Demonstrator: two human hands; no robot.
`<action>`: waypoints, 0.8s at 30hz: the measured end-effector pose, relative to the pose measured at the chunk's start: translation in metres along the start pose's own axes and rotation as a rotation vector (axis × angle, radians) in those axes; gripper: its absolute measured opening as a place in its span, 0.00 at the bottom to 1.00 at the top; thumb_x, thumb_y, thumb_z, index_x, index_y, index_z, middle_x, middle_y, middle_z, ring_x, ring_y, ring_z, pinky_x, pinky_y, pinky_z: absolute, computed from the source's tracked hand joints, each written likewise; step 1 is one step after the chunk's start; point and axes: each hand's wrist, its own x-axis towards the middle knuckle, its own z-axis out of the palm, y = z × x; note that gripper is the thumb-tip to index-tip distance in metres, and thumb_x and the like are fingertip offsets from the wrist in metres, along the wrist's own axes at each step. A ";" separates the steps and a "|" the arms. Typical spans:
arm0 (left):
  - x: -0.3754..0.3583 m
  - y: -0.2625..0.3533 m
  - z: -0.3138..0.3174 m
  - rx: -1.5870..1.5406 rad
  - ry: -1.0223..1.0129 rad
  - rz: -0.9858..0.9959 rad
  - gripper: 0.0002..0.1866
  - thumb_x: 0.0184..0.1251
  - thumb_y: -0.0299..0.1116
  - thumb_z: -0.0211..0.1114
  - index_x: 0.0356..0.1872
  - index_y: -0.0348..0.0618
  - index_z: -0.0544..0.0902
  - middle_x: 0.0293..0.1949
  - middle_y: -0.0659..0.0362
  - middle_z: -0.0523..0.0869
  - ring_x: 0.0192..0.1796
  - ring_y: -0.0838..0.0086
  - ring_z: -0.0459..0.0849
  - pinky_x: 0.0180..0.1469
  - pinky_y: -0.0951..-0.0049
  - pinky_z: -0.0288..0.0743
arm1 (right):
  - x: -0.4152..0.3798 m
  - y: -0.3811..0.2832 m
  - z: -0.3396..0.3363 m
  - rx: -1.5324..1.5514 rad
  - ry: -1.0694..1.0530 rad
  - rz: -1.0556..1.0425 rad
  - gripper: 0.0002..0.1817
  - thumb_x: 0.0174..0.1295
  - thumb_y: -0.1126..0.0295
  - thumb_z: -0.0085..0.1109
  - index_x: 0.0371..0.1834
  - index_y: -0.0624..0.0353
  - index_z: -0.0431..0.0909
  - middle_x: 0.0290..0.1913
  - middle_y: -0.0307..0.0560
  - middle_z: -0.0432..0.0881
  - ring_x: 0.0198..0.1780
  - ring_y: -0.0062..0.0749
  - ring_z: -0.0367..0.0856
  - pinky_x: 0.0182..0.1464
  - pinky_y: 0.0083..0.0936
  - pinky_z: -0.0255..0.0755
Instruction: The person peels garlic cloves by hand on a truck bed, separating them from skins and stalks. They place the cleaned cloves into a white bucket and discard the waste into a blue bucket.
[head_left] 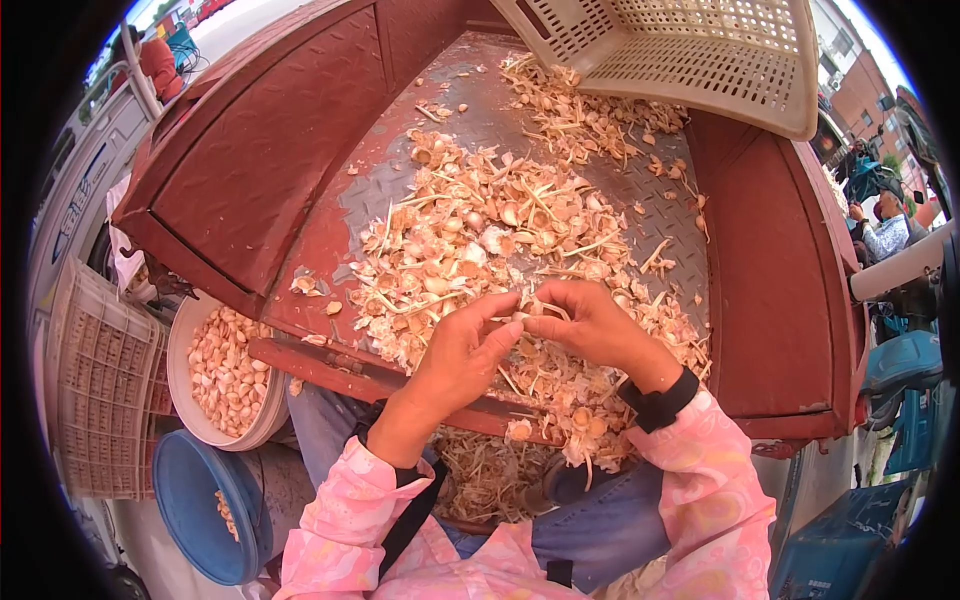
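With left hand and right hand both pinching a garlic piece, apply light, opposed fingertip pressure over the husk pile.

Long-sleeved pink fabric top, pale swirling print; beyond its right cuff, a broad black wristband; at its left cuff, a narrow black band; beside its left sleeve, a black strap; beneath it, blue denim trousers.
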 end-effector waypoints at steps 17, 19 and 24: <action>-0.040 0.015 -0.010 -0.356 0.070 -0.195 0.14 0.69 0.30 0.57 0.52 0.34 0.76 0.37 0.60 0.83 0.34 0.79 0.83 0.35 0.84 0.78 | -0.019 -0.023 0.027 -0.309 0.105 -0.416 0.08 0.60 0.70 0.60 0.39 0.61 0.76 0.31 0.49 0.77 0.32 0.42 0.78 0.32 0.30 0.71; -0.043 0.015 -0.010 -0.337 0.100 -0.190 0.15 0.69 0.30 0.57 0.53 0.34 0.76 0.34 0.63 0.82 0.31 0.82 0.82 0.33 0.86 0.76 | -0.022 -0.025 0.030 -0.500 0.090 -0.517 0.08 0.60 0.71 0.58 0.41 0.59 0.73 0.32 0.50 0.76 0.33 0.45 0.79 0.32 0.34 0.72; -0.048 0.018 -0.015 -0.206 0.047 -0.175 0.14 0.70 0.31 0.56 0.53 0.35 0.77 0.28 0.66 0.79 0.27 0.86 0.75 0.28 0.88 0.68 | -0.032 -0.037 0.041 -0.788 0.070 -0.436 0.12 0.60 0.71 0.54 0.46 0.57 0.68 0.33 0.48 0.75 0.34 0.44 0.79 0.31 0.36 0.73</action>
